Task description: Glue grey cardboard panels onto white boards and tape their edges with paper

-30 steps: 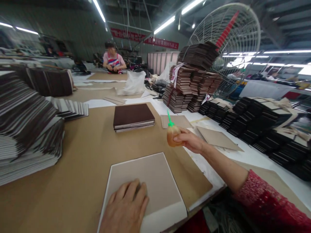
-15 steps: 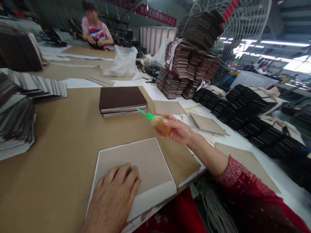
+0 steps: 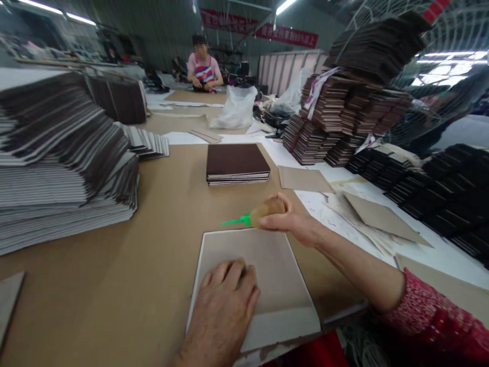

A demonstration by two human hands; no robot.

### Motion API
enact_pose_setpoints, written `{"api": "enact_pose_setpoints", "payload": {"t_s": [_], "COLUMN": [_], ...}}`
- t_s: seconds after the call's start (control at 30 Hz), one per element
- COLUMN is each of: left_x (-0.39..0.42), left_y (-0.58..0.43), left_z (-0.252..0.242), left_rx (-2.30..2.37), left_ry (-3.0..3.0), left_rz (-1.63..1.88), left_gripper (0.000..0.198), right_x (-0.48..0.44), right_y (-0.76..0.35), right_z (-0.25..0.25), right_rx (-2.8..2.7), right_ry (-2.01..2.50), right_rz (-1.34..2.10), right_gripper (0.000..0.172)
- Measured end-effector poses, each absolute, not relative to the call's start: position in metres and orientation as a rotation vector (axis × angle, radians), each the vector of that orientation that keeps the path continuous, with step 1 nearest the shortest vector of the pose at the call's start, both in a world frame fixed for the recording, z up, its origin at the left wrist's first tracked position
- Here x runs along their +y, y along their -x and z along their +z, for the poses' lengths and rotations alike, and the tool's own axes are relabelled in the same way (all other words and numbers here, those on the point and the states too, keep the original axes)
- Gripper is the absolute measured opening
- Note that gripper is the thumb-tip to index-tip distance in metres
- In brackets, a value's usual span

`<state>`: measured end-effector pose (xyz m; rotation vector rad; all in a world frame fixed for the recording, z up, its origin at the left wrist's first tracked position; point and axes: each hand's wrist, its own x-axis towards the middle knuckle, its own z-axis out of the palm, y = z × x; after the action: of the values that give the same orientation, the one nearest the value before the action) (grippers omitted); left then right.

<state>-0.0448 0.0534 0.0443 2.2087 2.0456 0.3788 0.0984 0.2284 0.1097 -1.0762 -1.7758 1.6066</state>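
Note:
My right hand [image 3: 292,219] is wrapped round a small squeeze bottle [image 3: 263,211] of amber liquid. Its thin green nozzle [image 3: 236,220] points left, just above the far edge of a flat beige panel [image 3: 263,255] with a pale border. Resting on that panel, my left hand [image 3: 227,300] lies palm down with its fingers slightly bent. Beyond the bottle sits a short stack of dark brown panels [image 3: 237,159] with light edges.
A tall, leaning heap of brown and white sheets [image 3: 69,168] stands at the left. Bundled brown stacks [image 3: 336,107] and rows of black bundles [image 3: 439,188] line the right. Loose beige sheets [image 3: 382,214] lie nearby. A co-worker [image 3: 205,69] is at the far table.
The view has swung left, so things appear further right. My right hand has brought the bottle lower and closer to the panel's far edge, its nozzle now nearly level. My left hand stays on the panel.

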Motion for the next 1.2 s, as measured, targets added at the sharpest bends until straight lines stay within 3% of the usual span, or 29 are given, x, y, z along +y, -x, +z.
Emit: {"api": "enact_pose_setpoints", "payload": {"t_s": [0.27, 0.6, 1.2], "left_x": [0.052, 0.052, 0.052], "left_y": [0.044, 0.045, 0.044], "left_z": [0.05, 0.048, 0.044], "left_rx": [2.019, 2.012, 2.029], "left_ry": [-2.165, -2.146, -2.195], "left_rz": [0.42, 0.422, 0.416], "left_gripper": [0.032, 0.029, 0.03], "right_x": [0.211, 0.207, 0.207], "right_y": [-0.055, -0.04, -0.019], "right_z": [0.124, 0.134, 0.163], "right_rx": [-2.248, -2.428, -2.755], "right_ry": [1.032, 1.07, 1.002], "right_rz": [1.079, 0.869, 0.365], "right_gripper": [0.039, 0.029, 0.028]}}
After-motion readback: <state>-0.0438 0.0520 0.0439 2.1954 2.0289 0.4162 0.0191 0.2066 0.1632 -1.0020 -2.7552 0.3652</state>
